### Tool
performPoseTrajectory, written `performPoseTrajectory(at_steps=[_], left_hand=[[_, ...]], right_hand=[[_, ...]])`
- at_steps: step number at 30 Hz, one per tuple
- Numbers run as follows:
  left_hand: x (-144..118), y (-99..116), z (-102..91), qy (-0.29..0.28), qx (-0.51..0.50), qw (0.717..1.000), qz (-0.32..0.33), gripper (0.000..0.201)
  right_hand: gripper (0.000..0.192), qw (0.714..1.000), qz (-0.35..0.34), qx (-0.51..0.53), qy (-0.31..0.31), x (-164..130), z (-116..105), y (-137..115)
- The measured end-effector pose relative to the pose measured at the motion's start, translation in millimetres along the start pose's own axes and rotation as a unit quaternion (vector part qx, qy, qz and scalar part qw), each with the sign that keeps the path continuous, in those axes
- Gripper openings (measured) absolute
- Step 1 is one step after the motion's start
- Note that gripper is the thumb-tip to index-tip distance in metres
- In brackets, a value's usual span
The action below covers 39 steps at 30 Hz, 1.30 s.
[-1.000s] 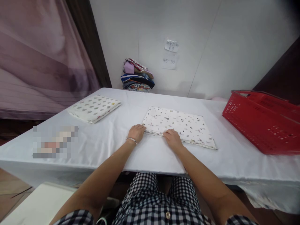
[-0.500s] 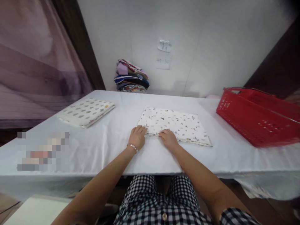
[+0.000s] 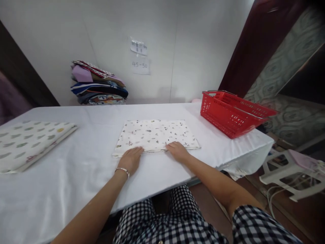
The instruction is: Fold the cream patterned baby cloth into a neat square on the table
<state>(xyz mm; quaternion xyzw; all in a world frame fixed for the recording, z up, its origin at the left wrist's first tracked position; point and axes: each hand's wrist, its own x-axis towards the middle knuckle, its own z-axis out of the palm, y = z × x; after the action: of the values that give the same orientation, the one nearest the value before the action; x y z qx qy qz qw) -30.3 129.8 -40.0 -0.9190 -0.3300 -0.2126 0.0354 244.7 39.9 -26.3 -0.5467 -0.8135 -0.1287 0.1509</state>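
A folded white cloth (image 3: 157,134) with small scattered prints lies flat on the white-covered table in front of me. My left hand (image 3: 130,161), a silver bracelet at its wrist, rests with fingers laid out on the cloth's near left edge. Further right along that same edge, my right hand (image 3: 178,151) touches the cloth with its fingertips, the fingers slightly bent and its thumb mostly hidden. Neither hand lifts the cloth. Another folded cloth (image 3: 30,142), cream with grey-green heart-like shapes, lies at the left.
A red plastic basket (image 3: 233,115) with metal handles stands at the table's right end. Behind the table is a stack of folded fabrics (image 3: 99,84) by the wall. Paper signs (image 3: 139,56) hang above. A white and pink stool (image 3: 291,169) is on the floor at right.
My view has turned right, so the basket shows more fully and the stool has come into sight. Both hands remain at the near edge of the cloth, my left hand closer to its left corner.
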Motion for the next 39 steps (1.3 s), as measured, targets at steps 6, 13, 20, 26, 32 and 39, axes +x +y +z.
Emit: performPoseTrajectory(at_steps=[6, 13, 20, 26, 32, 39], left_hand=[[2, 4, -4.8, -0.035, 0.010, 0.999, -0.014, 0.041], [5, 6, -6.9, -0.048, 0.017, 0.998, -0.027, 0.038], [21, 21, -10.6, -0.025, 0.008, 0.999, -0.024, 0.029], [46, 49, -0.4, -0.042, -0.016, 0.999, 0.024, 0.025], [56, 55, 10.0, -0.058, -0.023, 0.998, 0.029, 0.024], [54, 52, 11.6, -0.037, -0.027, 0.998, 0.045, 0.025]], right_hand=[[0.021, 0.999, 0.050, 0.018, 0.000, -36, -17, 36], [0.022, 0.996, 0.091, 0.021, 0.010, -65, -27, 64], [0.022, 0.994, 0.111, 0.016, 0.000, -82, -30, 78], [0.022, 0.992, 0.115, 0.049, 0.002, -78, -32, 75], [0.022, 0.993, 0.094, 0.066, 0.009, -62, -27, 60], [0.021, 0.991, 0.088, 0.097, 0.011, -54, -24, 63]])
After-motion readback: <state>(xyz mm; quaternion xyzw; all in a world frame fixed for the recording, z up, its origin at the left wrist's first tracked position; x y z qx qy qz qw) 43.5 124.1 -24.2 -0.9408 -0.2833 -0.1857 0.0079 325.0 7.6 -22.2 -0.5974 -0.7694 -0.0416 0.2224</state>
